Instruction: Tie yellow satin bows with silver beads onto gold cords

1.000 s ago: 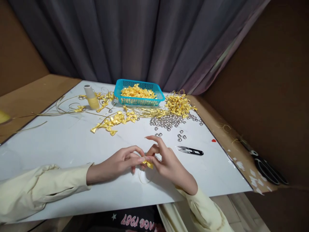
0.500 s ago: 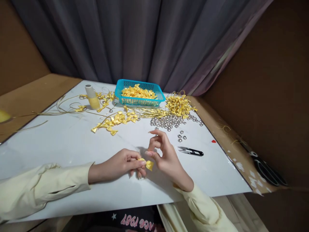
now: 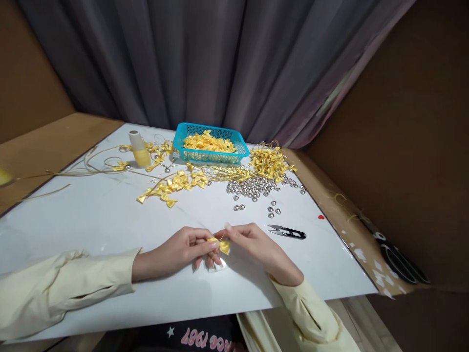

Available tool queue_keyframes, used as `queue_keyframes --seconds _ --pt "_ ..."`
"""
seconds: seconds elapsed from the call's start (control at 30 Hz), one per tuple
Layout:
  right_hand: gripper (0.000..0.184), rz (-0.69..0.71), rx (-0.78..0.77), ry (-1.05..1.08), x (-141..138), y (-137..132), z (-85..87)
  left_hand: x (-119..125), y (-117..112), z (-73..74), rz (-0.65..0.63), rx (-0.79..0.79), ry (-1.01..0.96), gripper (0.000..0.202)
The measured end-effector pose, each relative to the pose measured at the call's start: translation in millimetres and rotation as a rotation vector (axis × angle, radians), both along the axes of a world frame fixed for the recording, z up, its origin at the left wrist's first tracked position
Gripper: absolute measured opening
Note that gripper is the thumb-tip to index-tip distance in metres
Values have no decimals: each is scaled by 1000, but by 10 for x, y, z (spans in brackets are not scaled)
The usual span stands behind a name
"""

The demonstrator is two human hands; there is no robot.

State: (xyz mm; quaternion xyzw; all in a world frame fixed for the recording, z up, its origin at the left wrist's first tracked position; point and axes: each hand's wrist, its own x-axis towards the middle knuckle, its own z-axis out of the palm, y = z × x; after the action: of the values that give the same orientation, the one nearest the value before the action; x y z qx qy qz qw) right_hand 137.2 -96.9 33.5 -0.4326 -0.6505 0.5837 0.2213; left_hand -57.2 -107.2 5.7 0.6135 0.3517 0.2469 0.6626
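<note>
Near the front of the white tabletop, my left hand (image 3: 198, 247) pinches a small yellow satin bow (image 3: 224, 247) between thumb and fingers. My right hand (image 3: 249, 242) is closed right beside it, thumb and fingertips together at the bow's upper edge. A thin gold-coloured strand (image 3: 222, 237) shows at those fingertips, over the bow; its full length is hidden. Below the left fingers there is a bright, shiny patch on the table. Black thread snips (image 3: 287, 231) lie to the right of my right hand.
A blue basket (image 3: 179, 142) of yellow bows stands at the back. Nearby are loose bows (image 3: 179, 182), a bunch of corded bows (image 3: 271, 164), silver beads (image 3: 256, 187) and a bottle (image 3: 139, 149). Black scissors (image 3: 397, 259) lie past the right edge.
My right hand has come down and left to the bow, its raised, spread fingers now closed at the bow. My left hand keeps its pinch in nearly the same place.
</note>
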Motion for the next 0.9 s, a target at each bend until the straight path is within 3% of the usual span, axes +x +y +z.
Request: queue_keyframes --seconds 0.1,0.3,0.57,0.7,0.9 --pt "45 21 5 57 -84 -80 50 5 -3 9 -7 -8 4 31" --pt "37 -303 179 -55 -251 -178 -11 -3 -7 22 -27 -7 11 33" --pt "28 -721 396 176 140 133 153 -11 -13 77 -55 -33 63 34" --pt "25 -709 209 357 266 180 216 -8 9 74 -28 -31 58 35" --pt "24 -398 -296 450 290 202 134 20 13 55 -47 -31 148 32"
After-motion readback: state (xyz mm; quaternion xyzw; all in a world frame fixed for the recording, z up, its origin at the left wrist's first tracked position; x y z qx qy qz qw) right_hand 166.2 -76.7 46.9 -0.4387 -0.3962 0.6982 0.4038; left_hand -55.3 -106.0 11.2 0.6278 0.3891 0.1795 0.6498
